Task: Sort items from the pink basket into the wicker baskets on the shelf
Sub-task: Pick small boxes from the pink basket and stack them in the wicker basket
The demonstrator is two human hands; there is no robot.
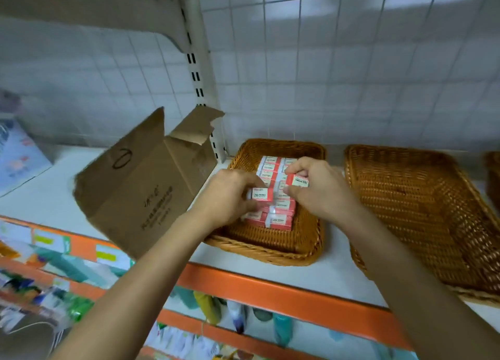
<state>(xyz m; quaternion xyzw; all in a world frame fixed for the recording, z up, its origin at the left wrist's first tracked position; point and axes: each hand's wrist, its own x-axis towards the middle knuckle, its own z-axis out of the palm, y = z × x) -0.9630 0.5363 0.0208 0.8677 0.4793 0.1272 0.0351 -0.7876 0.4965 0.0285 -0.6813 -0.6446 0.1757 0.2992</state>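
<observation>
Shelf (332, 276), white and orange-edged, holds wicker baskets (405, 211) before tiled wall (351, 62).

Dim, bluish light; wide-angle bending at the edges, motion blur lower left.

the left rectangular woven wicker basket (265, 251) is amber brown, its small card boxes (280, 221) red and white. the white shelf (332, 273) has an orange front edge (270, 285).

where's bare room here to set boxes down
Free: the empty wicker basket, the shelf strip between the baskets, and the near end of the left wicker basket. Crowded: its middle, where left hand and right hand each grip pink 2B boxes.
</observation>
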